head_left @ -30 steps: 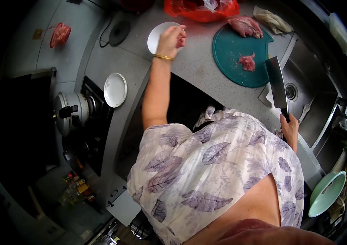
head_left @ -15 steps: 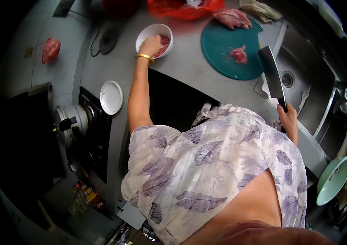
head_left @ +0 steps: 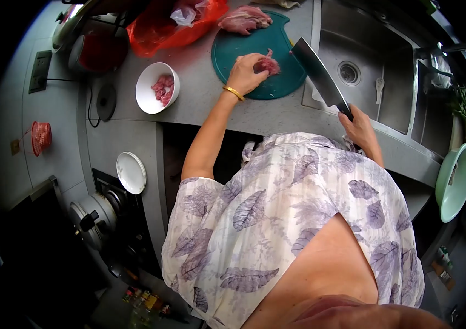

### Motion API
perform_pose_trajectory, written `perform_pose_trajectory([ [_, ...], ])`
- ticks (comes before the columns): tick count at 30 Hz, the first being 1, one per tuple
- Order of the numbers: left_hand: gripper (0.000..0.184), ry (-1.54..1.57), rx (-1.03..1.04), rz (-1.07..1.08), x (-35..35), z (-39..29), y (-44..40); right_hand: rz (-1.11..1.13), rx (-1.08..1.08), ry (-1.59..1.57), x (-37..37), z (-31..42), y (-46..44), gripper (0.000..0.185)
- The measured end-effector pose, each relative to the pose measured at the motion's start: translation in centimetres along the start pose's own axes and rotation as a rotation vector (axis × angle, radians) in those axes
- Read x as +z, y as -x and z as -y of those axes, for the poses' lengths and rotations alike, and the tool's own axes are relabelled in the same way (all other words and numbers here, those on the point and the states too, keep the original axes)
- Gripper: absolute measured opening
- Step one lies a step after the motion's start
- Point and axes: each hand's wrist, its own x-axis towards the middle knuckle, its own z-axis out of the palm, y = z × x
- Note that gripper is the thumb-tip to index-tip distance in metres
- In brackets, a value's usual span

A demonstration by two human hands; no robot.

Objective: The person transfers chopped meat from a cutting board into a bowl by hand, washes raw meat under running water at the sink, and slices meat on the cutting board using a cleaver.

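Over the round teal cutting board (head_left: 233,52), my left hand (head_left: 246,75) has its fingers curled against a small piece of raw meat (head_left: 269,64). A gold bangle circles that wrist. My right hand (head_left: 360,129) grips a cleaver (head_left: 320,74) by its dark handle, with the blade tilted up between the board and the sink, apart from the meat. A larger chunk of raw meat (head_left: 245,20) lies at the board's far edge. Left of the board stands a white bowl (head_left: 144,94) holding cut meat pieces (head_left: 163,89).
A red plastic bag (head_left: 159,35) lies behind the bowl. To the right is a steel sink (head_left: 367,35) with a white spoon (head_left: 379,90). A pale green basin (head_left: 455,183) sits at far right. At left are a white dish (head_left: 131,172) and a metal pot (head_left: 93,216) on the stove.
My left hand has left the white bowl and moved right to the meat on the board. The cleaver stays in my right hand. The camera view has shifted rightward.
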Motion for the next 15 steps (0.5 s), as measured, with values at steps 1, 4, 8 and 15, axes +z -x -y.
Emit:
perform_pose_trajectory([
  [1,0.035,-0.018,-0.054,0.022,0.2,-0.4,-0.5,-0.005,-0.001,0.005,0.1,-0.1,0.0,0.029],
  [4,0.029,-0.016,-0.2,0.071,0.3,-2.3,-1.6,-0.015,-0.023,0.014,0.6,-0.9,-0.1,0.028],
  [8,0.029,-0.048,-0.348,0.109,0.8,-3.3,-1.8,-0.005,-0.073,0.038,0.6,-1.2,-0.2,0.027],
  [15,0.018,0.194,-0.452,-0.116,-0.4,-0.5,-0.2,0.005,-0.06,0.081,0.0,0.2,0.1,0.023],
])
